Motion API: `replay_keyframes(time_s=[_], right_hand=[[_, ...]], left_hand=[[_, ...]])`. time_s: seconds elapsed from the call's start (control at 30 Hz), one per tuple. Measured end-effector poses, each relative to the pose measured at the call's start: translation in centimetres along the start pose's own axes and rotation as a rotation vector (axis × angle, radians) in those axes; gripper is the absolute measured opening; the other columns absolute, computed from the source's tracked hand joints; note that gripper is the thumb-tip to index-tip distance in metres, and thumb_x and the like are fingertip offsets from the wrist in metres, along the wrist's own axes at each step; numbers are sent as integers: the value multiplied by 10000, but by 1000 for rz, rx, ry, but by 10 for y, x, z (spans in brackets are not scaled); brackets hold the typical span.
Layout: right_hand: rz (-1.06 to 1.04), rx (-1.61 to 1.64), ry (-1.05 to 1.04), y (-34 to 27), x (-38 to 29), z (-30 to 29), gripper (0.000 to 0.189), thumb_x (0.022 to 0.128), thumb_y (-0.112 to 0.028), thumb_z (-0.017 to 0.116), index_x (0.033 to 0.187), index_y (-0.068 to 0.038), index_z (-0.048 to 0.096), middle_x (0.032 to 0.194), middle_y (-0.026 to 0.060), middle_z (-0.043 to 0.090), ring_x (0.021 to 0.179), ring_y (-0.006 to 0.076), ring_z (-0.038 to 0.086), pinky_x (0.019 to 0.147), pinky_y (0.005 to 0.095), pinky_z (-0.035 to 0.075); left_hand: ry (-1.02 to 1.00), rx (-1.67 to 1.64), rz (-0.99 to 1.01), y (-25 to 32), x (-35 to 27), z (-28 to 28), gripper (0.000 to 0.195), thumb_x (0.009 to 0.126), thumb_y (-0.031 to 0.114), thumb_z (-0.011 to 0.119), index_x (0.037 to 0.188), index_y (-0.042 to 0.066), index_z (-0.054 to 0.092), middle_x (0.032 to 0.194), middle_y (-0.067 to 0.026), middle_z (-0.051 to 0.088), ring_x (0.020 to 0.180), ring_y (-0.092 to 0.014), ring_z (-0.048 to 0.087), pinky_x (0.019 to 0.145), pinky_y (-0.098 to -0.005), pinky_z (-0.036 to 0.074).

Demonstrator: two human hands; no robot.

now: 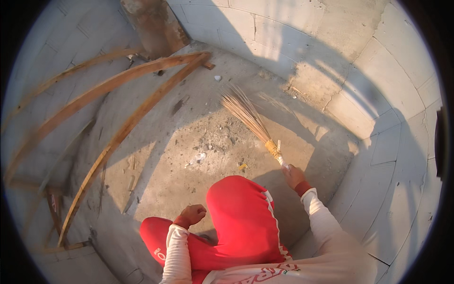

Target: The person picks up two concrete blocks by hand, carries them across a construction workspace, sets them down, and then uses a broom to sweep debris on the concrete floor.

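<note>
My right hand (293,176) grips the pale handle end of a stick broom (250,119), bound with yellow cord near the handle. Its bristles fan out away from me, toward the far wall; whether the tips touch the floor I cannot tell. Below the broom, the concrete floor (170,184) carries scattered grit and small rubble (216,140), a crumpled clear plastic scrap (200,156) and a yellow scrap (243,166). My left hand (194,214) is loosely curled with nothing visible in it, above my lowered left thigh beside the raised red-trousered knee.
Long wooden beams (117,138) lean across the left side, meeting near the far corner. A stained, rust-brown board (154,28) stands in that corner. Grey block walls (383,170) enclose the right and far sides. A white chunk (217,78) lies on the floor.
</note>
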State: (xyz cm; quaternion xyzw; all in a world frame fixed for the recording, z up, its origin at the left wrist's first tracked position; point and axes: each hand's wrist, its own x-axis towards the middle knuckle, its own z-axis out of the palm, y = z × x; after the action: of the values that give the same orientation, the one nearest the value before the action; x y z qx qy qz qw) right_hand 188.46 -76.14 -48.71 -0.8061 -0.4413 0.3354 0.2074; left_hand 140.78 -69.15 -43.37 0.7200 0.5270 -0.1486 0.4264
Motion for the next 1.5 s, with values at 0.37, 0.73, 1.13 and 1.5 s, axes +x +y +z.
replay_keyframes(time_s=[0.37, 0.73, 1.13, 1.5], right_hand=[[309, 50, 59, 48, -20, 42, 448, 1010, -437, 476, 956, -4, 581, 715, 172, 615, 617, 340, 639, 592, 466, 485], [597, 452, 61, -1, -66, 13, 404, 1020, -447, 470, 907, -62, 520, 565, 49, 481, 376, 183, 464, 353, 355, 385], [621, 457, 122, 38, -102, 7, 395, 1013, -468, 481, 917, -86, 505, 541, 39, 465, 373, 168, 460, 354, 366, 383], [595, 542, 267, 15, -112, 2, 385, 1014, -447, 491, 869, -91, 511, 534, 14, 429, 373, 162, 444, 350, 351, 372]], left_hand=[[2, 95, 179, -5, 47, -4, 255, 860, 290, 627, 1009, 114, 733, 946, -112, 739, 882, -286, 705, 809, -399, 553], [-9, 22, 302, -17, 60, -5, 270, 862, 312, 610, 991, 100, 716, 946, -106, 729, 891, -305, 688, 830, -405, 536], [-39, 135, 248, -6, 70, 2, 301, 858, 333, 602, 1041, 122, 713, 1018, -109, 732, 974, -319, 684, 872, -415, 532], [-25, 61, 217, 21, 54, -17, 301, 846, 322, 612, 1045, 124, 718, 1010, -119, 734, 960, -321, 692, 871, -413, 541]])
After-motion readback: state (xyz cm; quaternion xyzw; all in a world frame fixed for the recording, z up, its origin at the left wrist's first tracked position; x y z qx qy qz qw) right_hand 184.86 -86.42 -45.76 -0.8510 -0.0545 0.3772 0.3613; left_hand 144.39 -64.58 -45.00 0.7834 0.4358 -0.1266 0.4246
